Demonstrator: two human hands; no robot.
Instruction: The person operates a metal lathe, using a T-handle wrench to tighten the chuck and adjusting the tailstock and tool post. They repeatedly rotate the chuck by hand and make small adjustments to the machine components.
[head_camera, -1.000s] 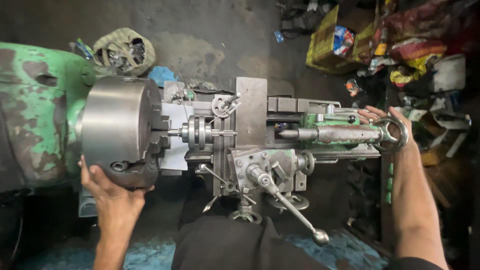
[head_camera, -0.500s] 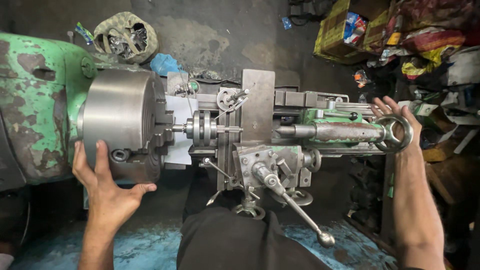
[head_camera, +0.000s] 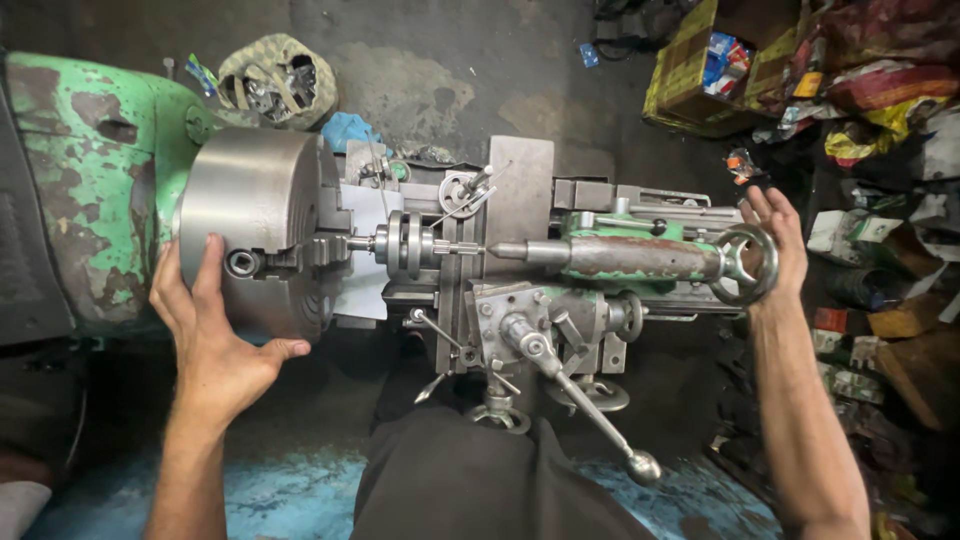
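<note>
I look down on a green lathe. My left hand (head_camera: 208, 335) lies flat against the near side of the big steel chuck (head_camera: 255, 225), fingers spread, thumb out to the right. A small stepped metal workpiece (head_camera: 410, 243) sits in the chuck jaws. The tailstock (head_camera: 625, 257) points its centre at the workpiece's end. My right hand (head_camera: 775, 240) rests with spread fingers on the round tailstock handwheel (head_camera: 745, 265).
The green headstock (head_camera: 85, 180) fills the left. A long lever with a ball end (head_camera: 590, 410) sticks out toward me from the carriage (head_camera: 520, 320). A bag of metal parts (head_camera: 275, 80) lies beyond the chuck. Boxes and coloured packets (head_camera: 800, 70) pile up at the right.
My left hand slid up from under the chuck's lower edge onto its near face. My right hand has opened over the handwheel. The view shifted slightly.
</note>
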